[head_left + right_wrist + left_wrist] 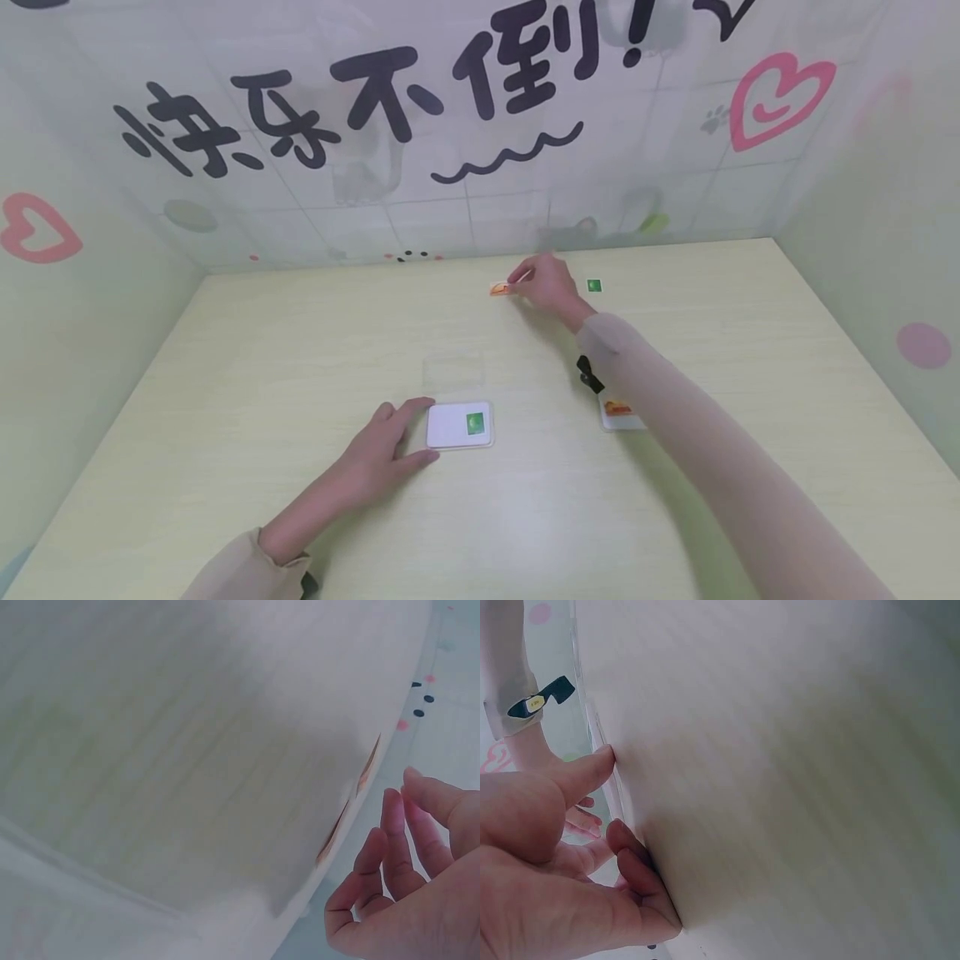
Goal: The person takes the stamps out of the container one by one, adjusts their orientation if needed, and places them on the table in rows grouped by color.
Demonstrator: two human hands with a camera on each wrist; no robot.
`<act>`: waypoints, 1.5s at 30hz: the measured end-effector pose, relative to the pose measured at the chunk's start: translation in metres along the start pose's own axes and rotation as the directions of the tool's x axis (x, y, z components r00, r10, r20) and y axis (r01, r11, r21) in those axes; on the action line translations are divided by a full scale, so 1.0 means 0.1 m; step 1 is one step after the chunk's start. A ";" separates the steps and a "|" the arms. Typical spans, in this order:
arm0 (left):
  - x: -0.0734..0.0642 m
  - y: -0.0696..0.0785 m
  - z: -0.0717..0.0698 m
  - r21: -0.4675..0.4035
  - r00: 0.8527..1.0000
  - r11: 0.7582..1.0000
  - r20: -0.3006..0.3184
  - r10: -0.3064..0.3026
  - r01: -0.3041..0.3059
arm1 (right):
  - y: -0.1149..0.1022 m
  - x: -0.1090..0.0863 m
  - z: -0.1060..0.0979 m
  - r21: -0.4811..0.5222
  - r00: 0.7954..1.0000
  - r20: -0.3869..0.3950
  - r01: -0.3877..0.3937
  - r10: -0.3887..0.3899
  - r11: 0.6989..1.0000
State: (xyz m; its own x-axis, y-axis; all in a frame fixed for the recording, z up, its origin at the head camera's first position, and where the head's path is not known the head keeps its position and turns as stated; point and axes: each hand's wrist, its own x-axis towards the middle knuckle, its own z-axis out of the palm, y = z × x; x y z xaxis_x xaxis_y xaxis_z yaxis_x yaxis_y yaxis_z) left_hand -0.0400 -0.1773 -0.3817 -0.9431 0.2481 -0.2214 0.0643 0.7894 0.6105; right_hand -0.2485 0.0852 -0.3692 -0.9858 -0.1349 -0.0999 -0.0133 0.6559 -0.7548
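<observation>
Wall: A pale wall with bold black lettering and pink heart outlines [420,196] is rising behind the table's far edge.
Table: A broad table of pale yellow, wood-grained board [300,350] is filling the space below it and carrying everything.
Right sleeve: A long beige fabric sleeve [720,450] is stretching from the near right corner toward the far edge.
Left sleeve: A shorter stretch of beige fabric [243,571] is showing at the near edge.
Left hand: The bare left hand [386,454] is lightly grasping a white rounded card [445,427] by its two left corners, thumb at the near one, forefinger at the far one.
Right hand: The bare right hand [551,287] is reaching to the far edge, fingertips drawn together at a small orange picture piece [498,290]; I cannot tell whether they are gripping it or only touching.
Held card: It is lying near the table's middle, showing a green square picture [476,423] on its right half.
Second card: Another white card [622,423], partly hidden under the right sleeve, is bearing an orange picture.
Orange piece: It is lying close to the middle of the far edge.
Green piece: A tiny green square piece [595,286] is lying along that edge, right of the hand.
</observation>
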 end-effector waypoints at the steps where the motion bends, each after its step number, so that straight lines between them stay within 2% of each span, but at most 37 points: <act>1: 0.00 0.00 0.00 0.000 1.000 1.000 0.001 0.000 0.000 | -0.01 -0.01 0.01 0.001 1.000 0.001 0.004 -0.004 1.000; 12: 0.00 0.01 0.00 -0.008 1.000 1.000 0.004 0.014 -0.014 | -0.05 -0.11 0.10 -0.019 0.998 0.012 0.057 -0.056 0.998; 27: 0.00 0.02 -0.01 0.013 0.999 1.000 0.033 0.016 -0.016 | -0.07 -0.32 0.15 -0.011 0.998 0.051 0.043 -0.042 0.999; 45: 0.01 0.04 -0.06 0.012 0.997 1.000 0.076 0.013 -0.014 | -0.10 -0.54 0.19 -0.057 0.992 0.082 0.103 -0.098 0.993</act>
State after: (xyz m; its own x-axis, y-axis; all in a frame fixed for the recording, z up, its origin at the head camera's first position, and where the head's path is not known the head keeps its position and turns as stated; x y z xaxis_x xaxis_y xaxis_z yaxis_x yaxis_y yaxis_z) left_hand -0.0423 -0.1770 -0.3750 -0.9144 0.3007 -0.2709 0.0818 0.7927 0.6041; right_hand -0.1918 0.0713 -0.3684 -0.9627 -0.2591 -0.0783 -0.1242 0.6799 -0.7227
